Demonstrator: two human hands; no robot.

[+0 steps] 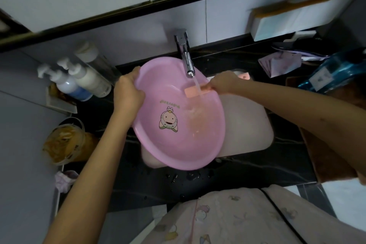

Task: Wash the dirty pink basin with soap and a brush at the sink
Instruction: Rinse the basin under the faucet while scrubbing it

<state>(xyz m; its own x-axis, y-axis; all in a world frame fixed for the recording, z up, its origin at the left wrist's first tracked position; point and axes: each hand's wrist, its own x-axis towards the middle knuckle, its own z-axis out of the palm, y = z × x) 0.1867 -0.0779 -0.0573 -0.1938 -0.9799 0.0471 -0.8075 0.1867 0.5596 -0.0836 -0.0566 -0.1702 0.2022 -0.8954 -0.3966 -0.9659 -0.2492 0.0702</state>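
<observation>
Pink basin (198, 154): it sits tipped over the sink, right under the tap. Its left side is lifted, so water runs down to the right side.
Pump bottles (79, 83): they stand on the counter far to my left, well apart from the basin. One may be soap, but I cannot read them.
My left hand (127, 91): my fingers are curled round the basin's left rim and grip it.
Sticker (168, 122): a little cartoon face on the basin's bottom, near the middle.
Tap (185, 55): it pokes over the back rim of the basin, and it is on.
Water (196, 80): it falls on the brush, then splashes into the basin.
Brush (190, 92): flat and pink-orange, it is under the water, inside the basin.
My right hand (222, 83): my fingers wrap round the brush handle and hold it.
Sink (247, 125): pale, under the basin, showing on the right.
How to do it well: I think I am wetting the brush. I should hold the basin firm so it does not slip and get the whole brush wet. Then I should rub round and round, up to the rim too. I must tip gently, or water may splash onto the counter.
</observation>
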